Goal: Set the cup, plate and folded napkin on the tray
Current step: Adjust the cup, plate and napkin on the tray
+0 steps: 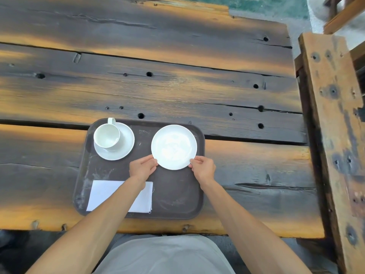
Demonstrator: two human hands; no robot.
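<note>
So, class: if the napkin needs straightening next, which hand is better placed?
Left. The left hand has its forearm lying over the folded napkin; the right hand pinches the plate on the far side.

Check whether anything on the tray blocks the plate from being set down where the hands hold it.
Nothing visible does. The plate, held at its near rim by the left hand and right hand, is over bare tray. The cup sits left of it, the napkin nearer left, both apart.

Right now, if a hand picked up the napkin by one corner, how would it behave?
The napkin looks like thin folded cloth, so it would probably droop and unfold. It seems light, likely sliding easily on the tray. The left arm crosses over it, hiding part.
</note>
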